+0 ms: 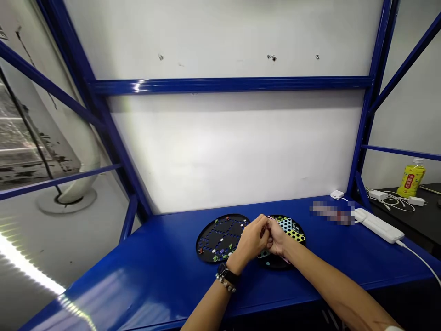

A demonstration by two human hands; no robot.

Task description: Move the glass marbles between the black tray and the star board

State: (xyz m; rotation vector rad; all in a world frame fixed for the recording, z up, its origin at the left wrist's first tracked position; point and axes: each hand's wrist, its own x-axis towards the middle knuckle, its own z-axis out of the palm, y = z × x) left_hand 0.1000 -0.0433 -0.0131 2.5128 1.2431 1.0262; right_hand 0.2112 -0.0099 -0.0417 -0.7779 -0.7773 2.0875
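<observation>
My left hand and my right hand meet with their fingertips pressed together. Both are closed, and whatever they may hold between them is hidden. They are above the gap between two round game boards. To the left lies a black round board with rows of small holes and several coloured pieces on it, mostly green, orange and white. Partly covered by my right hand is a second black round board with a perforated star pattern in yellow, blue and pink. A dark watch and a beaded bracelet circle my left wrist.
Both boards lie on a blue tabletop framed by blue metal bars. On the right are a white power strip, a small white adapter and a blurred patch. A yellow bottle and white cables sit on a dark side table.
</observation>
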